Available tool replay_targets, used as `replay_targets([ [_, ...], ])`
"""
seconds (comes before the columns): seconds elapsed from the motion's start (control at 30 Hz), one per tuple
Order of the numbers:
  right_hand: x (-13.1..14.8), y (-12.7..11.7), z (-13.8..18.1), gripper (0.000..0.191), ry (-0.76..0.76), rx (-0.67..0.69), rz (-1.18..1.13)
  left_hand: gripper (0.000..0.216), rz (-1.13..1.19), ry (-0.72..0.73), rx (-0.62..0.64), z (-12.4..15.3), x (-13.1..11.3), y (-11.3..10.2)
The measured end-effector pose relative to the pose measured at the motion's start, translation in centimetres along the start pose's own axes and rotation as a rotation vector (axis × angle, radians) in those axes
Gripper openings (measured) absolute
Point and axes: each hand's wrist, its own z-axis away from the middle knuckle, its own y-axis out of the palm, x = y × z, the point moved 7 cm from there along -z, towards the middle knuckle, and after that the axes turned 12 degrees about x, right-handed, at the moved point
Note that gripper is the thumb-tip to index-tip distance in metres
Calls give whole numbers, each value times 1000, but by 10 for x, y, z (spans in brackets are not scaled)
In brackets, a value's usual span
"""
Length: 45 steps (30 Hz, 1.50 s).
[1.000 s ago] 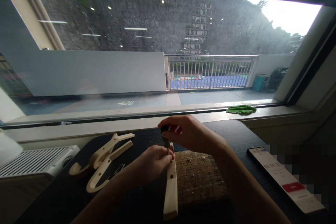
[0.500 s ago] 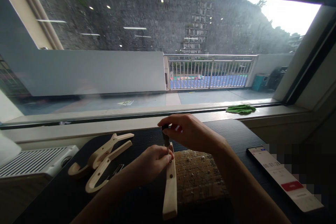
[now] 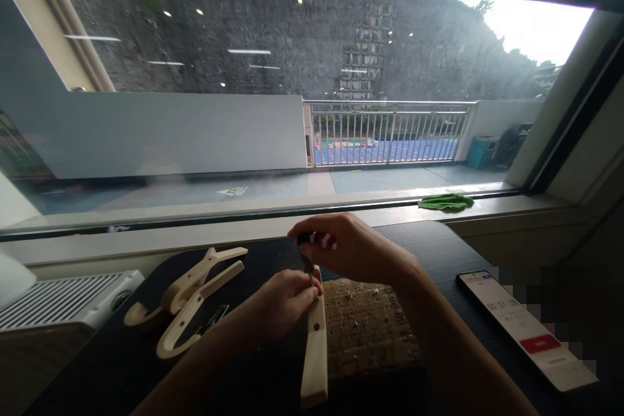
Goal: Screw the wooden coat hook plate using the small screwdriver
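Observation:
A screwdriver (image 3: pixel 307 262) with a dark handle stands nearly upright, leaning slightly left, its handle gripped by the fingers of my right hand (image 3: pixel 348 244). Its thin shaft runs down to a pale wooden bar (image 3: pixel 315 351) with holes, which lies lengthwise before me. My left hand (image 3: pixel 287 299) is closed in a pinch at the screwdriver's tip, over the bar; whatever lies between these fingertips is hidden. Beside the bar is a brown perforated board (image 3: pixel 370 325) with small shiny bits on it. Left of my forearm, curved wooden hook pieces (image 3: pixel 188 302) rest on the black table (image 3: pixel 263 370).
Small metal parts (image 3: pixel 217 316) lie by the hooks. On the right is a phone (image 3: pixel 526 331) showing a timer. A green cloth (image 3: pixel 446 202) sits on the windowsill (image 3: pixel 380 213) behind the table. A white radiator (image 3: pixel 73 299) stands at the left.
The screwdriver's handle has tipped a little to the left with my right hand. My left hand stays at the tip. The whole view has shifted very slightly.

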Motion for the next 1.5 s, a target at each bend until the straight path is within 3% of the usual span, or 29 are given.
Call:
replay_targets([
  [0.37, -6, -1, -2, 21, 31, -70, 68, 32, -22, 11, -7, 0, -4, 0],
  [0.57, -5, 0, -1, 31, 27, -6, 50, 32, -37, 18, 4, 0, -6, 0],
  [0.87, -10, -1, -2, 21, 43, -58, 44, 29, -30, 23, 1, 0, -9, -1],
  [1.13, -9, 1, -2, 31, 16, -9, 14, 32, -46, 25, -9, 0, -5, 1],
  [1.5, -9, -3, -2, 21, 41, -61, 3, 34, 7, 5, 26, 1, -5, 2],
])
